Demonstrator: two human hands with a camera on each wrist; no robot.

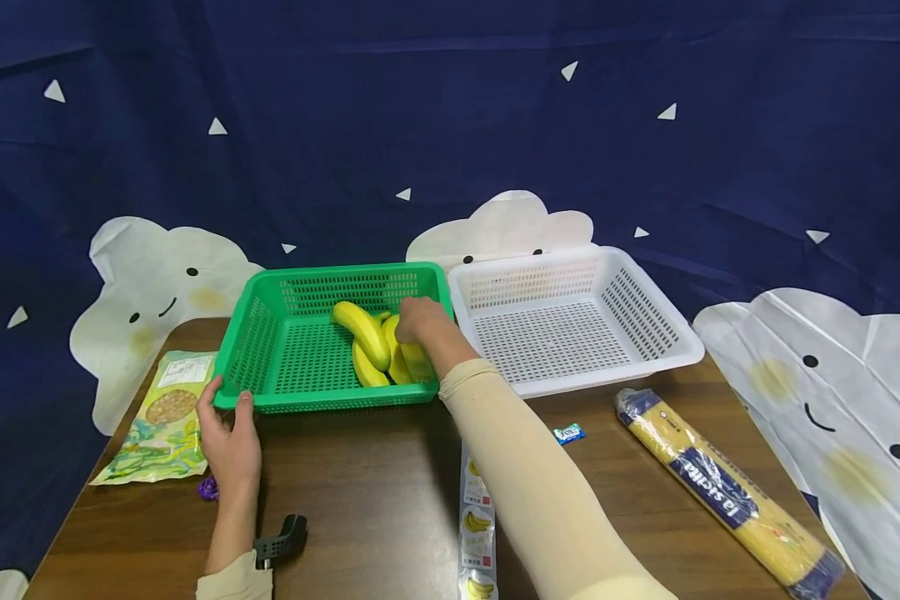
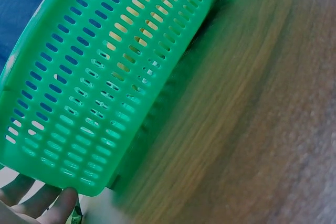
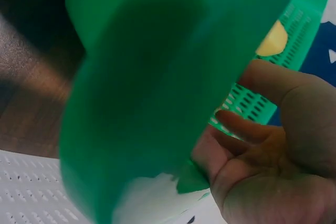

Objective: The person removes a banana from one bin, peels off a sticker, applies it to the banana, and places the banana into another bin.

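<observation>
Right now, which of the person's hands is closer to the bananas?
Right. The right hand is inside the green basket, on the bananas. The left hand holds the basket's near left corner, away from them.

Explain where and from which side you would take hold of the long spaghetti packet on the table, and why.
Grip the spaghetti packet round its middle, near the dark label, coming down from above. It lies flat and diagonal on the table with bare wood along both long sides, so fingers can probably close across its narrow width, and a long packet should balance there.
</observation>
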